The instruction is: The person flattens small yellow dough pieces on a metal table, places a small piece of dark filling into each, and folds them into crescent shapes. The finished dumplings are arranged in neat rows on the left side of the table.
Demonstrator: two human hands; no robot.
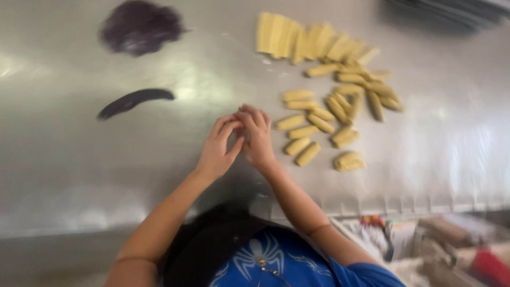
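My left hand (219,146) and my right hand (258,134) meet over the steel table (79,159), fingertips pressed together; whatever sits between them is hidden and the frame is blurred. Just right of my right hand lie several short pale yellow dough pieces (305,133). Farther back sits a row of flat yellow dough strips (297,40). A dark purple dough roll (135,101) lies to the left of my hands, and a dark purple dough lump (141,26) rests at the back left.
More yellow pieces (366,87) spread to the right, with a small pile (349,160) nearer the front edge. Below the table edge at lower right are cluttered items (425,250). Dark trays (451,10) sit at the back right.
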